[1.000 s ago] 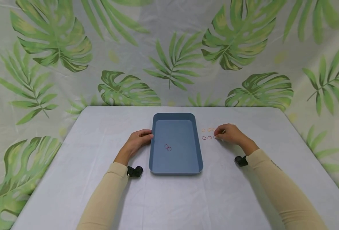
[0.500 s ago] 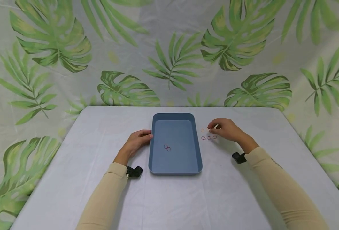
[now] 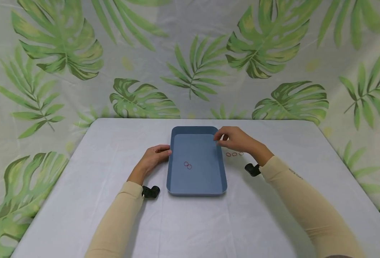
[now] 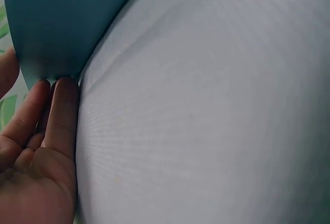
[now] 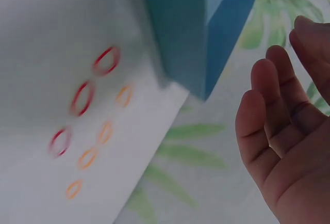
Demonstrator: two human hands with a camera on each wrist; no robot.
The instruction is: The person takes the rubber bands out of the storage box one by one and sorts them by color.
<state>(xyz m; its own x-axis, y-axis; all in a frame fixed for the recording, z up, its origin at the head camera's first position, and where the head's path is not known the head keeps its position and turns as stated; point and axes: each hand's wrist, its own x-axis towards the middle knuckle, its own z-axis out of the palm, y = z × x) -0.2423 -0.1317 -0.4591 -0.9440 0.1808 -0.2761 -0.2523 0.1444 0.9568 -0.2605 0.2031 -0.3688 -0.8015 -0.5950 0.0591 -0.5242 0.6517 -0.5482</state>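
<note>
A blue tray lies on the white table, with two thin red rubber bands touching each other inside it. At its left side, my left hand touches the outer wall. The left wrist view shows that hand's fingers fairly straight against the tray wall. My right hand is over the tray's upper right rim, thumb and fingertips close together; I cannot tell whether a band is between them. Beside the tray are three red rubber bands in a row and several orange rubber bands alongside.
A white cloth covers the table, and its far edge meets a leaf-patterned backdrop. Black wrist cameras sit at both sleeve cuffs. My right forearm crosses the table's right side; the right hand hides the orange row in the head view.
The right hand has lifted away from the red band row and moved left past the orange row to the tray's upper right rim. The left hand and tray have stayed in place.
</note>
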